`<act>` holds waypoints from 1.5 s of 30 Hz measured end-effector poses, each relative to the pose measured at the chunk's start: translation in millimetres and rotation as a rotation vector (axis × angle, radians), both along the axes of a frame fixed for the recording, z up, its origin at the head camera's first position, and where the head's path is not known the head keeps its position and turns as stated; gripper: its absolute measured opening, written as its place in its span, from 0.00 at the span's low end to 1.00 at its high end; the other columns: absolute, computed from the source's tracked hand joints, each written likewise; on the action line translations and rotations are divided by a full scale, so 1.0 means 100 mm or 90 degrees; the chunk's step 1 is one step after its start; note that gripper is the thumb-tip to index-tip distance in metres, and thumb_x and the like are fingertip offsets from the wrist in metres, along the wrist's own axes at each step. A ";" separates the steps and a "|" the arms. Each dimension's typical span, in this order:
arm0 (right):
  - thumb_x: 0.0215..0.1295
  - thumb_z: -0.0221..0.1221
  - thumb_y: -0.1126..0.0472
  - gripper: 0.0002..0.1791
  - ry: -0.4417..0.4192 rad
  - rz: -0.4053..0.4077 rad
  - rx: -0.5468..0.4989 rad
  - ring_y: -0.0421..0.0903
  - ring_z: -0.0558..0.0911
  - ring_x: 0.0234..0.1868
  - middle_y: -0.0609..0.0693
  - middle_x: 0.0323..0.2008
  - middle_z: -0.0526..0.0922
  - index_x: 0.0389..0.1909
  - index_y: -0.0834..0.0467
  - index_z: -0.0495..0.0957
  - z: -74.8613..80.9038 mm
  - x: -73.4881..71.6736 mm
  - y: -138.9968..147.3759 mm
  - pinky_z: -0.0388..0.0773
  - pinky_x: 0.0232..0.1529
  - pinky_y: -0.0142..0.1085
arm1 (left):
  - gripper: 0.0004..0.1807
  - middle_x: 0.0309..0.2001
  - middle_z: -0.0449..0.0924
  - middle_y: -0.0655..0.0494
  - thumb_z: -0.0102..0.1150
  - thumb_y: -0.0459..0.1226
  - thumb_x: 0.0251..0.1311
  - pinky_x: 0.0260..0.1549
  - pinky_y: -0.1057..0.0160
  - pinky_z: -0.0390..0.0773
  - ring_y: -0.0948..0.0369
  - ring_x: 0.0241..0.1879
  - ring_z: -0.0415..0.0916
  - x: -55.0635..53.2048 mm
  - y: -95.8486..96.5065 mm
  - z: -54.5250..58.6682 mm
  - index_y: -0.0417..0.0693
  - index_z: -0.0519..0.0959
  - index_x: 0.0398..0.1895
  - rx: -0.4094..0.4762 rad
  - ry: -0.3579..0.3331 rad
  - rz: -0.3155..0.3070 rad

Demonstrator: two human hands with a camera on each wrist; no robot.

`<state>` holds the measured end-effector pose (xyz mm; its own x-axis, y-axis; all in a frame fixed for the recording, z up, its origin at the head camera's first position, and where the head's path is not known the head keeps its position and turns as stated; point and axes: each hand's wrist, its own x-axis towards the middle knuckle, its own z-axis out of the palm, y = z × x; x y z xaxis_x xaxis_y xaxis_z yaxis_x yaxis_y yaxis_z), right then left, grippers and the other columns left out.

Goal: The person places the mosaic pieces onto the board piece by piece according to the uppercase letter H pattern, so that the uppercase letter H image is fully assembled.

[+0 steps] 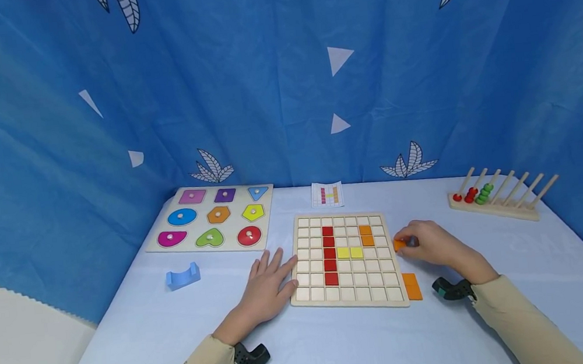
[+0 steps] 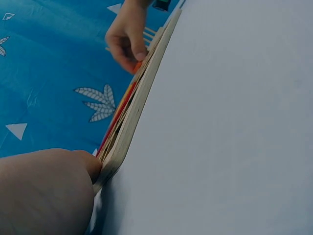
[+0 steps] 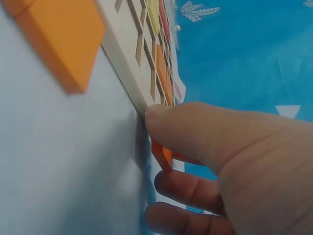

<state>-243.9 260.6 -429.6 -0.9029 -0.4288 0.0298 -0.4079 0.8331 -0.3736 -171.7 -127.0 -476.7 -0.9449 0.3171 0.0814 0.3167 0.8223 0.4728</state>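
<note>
A wooden grid board (image 1: 349,300) lies in the middle of the table, with a column of red tiles (image 1: 330,256), two yellow tiles (image 1: 350,252) and two orange tiles (image 1: 366,235) in its cells. My right hand (image 1: 431,243) pinches an orange tile (image 3: 160,154) between thumb and fingers, just beyond the board's right edge. More orange tiles (image 1: 412,286) lie on the table by the lower right corner. My left hand (image 1: 266,288) rests with fingers spread at the board's left edge, thumb and fingertips touching it.
Behind the board lies a small printed pattern card (image 1: 327,195). A shape puzzle board (image 1: 211,220) is at the back left, with a blue curved block (image 1: 183,276) before it. A wooden peg stand with beads (image 1: 498,197) stands at the right. A blue curtain (image 1: 282,89) hangs behind.
</note>
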 end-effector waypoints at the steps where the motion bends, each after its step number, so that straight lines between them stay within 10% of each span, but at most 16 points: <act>1: 0.57 0.72 0.61 0.15 -0.003 0.001 0.001 0.41 0.73 0.30 0.47 0.32 0.83 0.45 0.61 0.88 0.01 0.00 -0.01 0.75 0.33 0.31 | 0.30 0.79 0.58 0.40 0.53 0.48 0.71 0.76 0.31 0.46 0.35 0.80 0.45 0.00 0.00 0.00 0.54 0.69 0.75 0.000 -0.002 0.001; 45: 0.59 0.72 0.58 0.16 0.007 0.091 -0.009 0.38 0.69 0.28 0.46 0.32 0.83 0.46 0.61 0.88 0.10 -0.01 -0.47 0.67 0.28 0.29 | 0.29 0.78 0.59 0.38 0.53 0.46 0.71 0.75 0.31 0.47 0.34 0.80 0.46 0.00 0.01 0.03 0.51 0.70 0.74 -0.005 0.004 -0.002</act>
